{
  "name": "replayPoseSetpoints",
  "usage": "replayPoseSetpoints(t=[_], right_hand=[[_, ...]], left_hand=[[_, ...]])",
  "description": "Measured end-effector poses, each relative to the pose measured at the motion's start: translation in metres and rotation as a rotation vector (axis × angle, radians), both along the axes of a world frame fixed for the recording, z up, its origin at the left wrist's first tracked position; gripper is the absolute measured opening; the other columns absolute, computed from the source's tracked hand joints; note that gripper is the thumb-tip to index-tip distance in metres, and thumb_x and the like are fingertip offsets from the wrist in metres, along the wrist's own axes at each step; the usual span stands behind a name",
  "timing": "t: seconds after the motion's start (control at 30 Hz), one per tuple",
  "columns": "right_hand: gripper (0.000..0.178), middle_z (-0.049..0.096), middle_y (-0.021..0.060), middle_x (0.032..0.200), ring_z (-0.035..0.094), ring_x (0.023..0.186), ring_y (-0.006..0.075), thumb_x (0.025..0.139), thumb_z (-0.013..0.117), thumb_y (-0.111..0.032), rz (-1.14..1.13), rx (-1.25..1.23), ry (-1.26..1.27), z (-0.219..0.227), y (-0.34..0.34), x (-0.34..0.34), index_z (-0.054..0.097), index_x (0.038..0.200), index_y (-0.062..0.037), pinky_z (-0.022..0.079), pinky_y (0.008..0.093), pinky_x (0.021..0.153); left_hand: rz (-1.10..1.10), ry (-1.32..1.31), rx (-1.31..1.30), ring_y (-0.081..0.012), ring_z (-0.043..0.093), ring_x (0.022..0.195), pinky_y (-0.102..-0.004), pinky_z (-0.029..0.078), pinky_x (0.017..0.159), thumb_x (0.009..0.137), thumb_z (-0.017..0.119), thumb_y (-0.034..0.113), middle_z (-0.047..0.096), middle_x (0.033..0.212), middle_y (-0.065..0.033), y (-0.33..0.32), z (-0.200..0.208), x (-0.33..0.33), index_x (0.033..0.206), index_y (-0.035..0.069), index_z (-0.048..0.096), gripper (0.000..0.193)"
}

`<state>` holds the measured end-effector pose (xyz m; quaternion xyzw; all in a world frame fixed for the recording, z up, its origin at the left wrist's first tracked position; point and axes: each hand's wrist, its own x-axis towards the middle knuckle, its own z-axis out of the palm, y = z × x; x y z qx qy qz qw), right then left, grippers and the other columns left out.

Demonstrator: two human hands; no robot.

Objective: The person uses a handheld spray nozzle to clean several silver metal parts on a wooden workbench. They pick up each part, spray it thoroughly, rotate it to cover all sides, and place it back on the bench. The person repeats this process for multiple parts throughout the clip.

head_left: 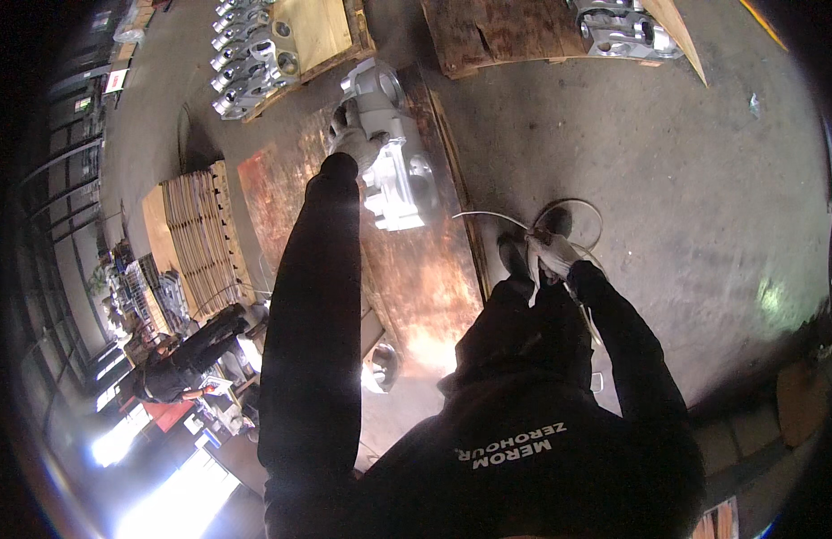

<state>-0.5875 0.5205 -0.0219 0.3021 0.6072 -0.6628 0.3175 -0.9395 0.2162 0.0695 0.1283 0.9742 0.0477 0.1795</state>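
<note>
My left arm stretches forward over a worn wooden board (416, 287). My gloved left hand (353, 142) grips the left side of a large silvery metal casting (396, 171), which has round openings and lies on that board. Down by my legs on the right, my gloved right hand (556, 257) is closed around a thin pale strap or cable (599, 225). The strap loops out to the right, and a free end points left toward the board. What lies inside the right fingers is partly hidden.
Several similar castings stand in rows on a pallet (326, 36) ahead. More lie on a second wooden board (497, 36) at the far right. A slatted stack (199, 238) stands to the left. Another person (178, 368) leans over a cluttered bench at lower left.
</note>
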Motion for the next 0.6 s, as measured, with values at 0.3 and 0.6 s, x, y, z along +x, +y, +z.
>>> replayPoseSetpoints(t=[0.3,0.6], right_hand=[[0.04,0.046,-0.0029,0.059,0.043,0.045,0.0094,0.095,0.057,-0.049,-0.216,-0.235,-0.254,0.078,-0.007,-0.032,0.051,0.077,-0.0134,0.035,0.0289,0.037],[0.042,0.044,-0.0044,0.058,0.039,0.042,0.0084,0.093,0.059,-0.053,-0.177,-0.31,-0.111,0.052,-0.032,-0.079,0.047,0.078,-0.0153,0.03,0.0278,0.037]], left_hand=[[0.019,-0.005,-0.04,-0.0449,0.013,0.146,-0.0482,0.015,0.12,0.08,0.071,0.048,0.011,0.158,-0.0269,0.005,0.009,0.006,0.155,0.004,0.001,0.112],[0.011,-0.048,-0.025,-0.0483,0.011,0.145,-0.0489,0.014,0.12,0.08,0.071,0.049,0.007,0.158,-0.0286,0.003,0.006,0.005,0.154,0.003,-0.001,0.114]])
